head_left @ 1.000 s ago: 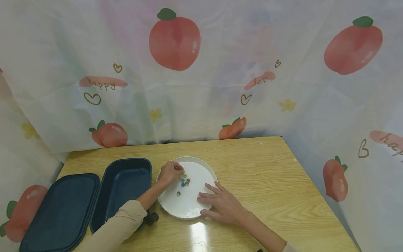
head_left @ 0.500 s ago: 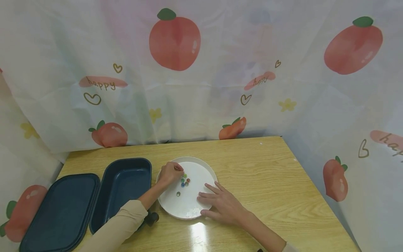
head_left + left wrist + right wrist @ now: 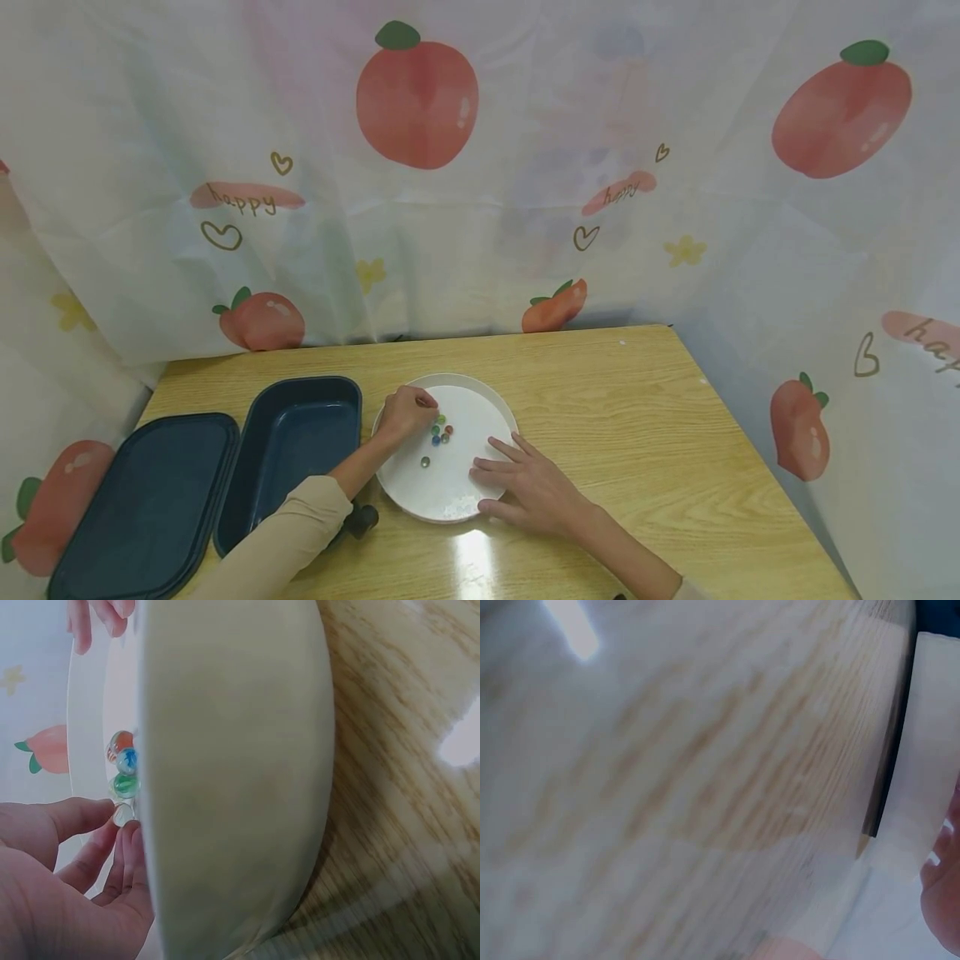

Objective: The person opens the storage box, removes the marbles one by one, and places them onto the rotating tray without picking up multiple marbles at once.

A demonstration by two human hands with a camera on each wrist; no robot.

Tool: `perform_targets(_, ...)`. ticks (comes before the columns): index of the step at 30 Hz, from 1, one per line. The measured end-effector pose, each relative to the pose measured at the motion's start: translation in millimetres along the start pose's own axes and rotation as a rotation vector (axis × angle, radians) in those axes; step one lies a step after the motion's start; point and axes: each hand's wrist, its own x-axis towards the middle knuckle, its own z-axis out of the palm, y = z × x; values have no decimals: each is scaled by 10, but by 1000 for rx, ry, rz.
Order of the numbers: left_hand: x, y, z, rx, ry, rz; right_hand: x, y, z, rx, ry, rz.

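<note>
A round white tray [image 3: 450,492] with a raised rim lies on the table. My left hand [image 3: 407,412] reaches over its left side. In the left wrist view, the thumb and fingers of that hand pinch a clear glass marble [image 3: 124,815]. Right beside it sit a green marble [image 3: 125,785], a blue marble [image 3: 127,761] and an orange marble [image 3: 121,741]. Nearer the front of the tray, one greenish marble [image 3: 425,462] lies apart. My right hand [image 3: 528,487] spreads its fingers over the tray's right rim; whether the fingertips touch the tray floor is unclear.
Left of the tray stands a deep dark blue box [image 3: 307,433], partly behind my left forearm. Its flat dark lid [image 3: 146,500] lies further left. A small black knob [image 3: 362,521] sits by the box's front corner. Fruit-printed cloth [image 3: 480,208] hangs behind the wooden table [image 3: 637,417].
</note>
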Motion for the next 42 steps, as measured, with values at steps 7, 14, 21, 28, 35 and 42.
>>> perform_targets(7, 12, 24, -67, -28, -6, -1, 9, 3, 3, -10, -6, 3)
perform_targets(14, -5, 127, -182, -85, 8, -8, 2, 3, 15, -6, -16, 19)
perform_targets(21, -74, 240, -395, -196, -5, 24, 9, 3, 14, 7, -6, 26)
perform_targets(28, -173, 275, -647, -298, -39, 97, 8, -3, 15, 11, -4, 21)
perform_targets(35, -250, 202, -861, -287, -37, 123, 4, -4, 15, 4, 11, 6)
perform_targets(42, -322, 0, -1061, -194, -26, 117, 2, -5, 9, -3, 3, 10)
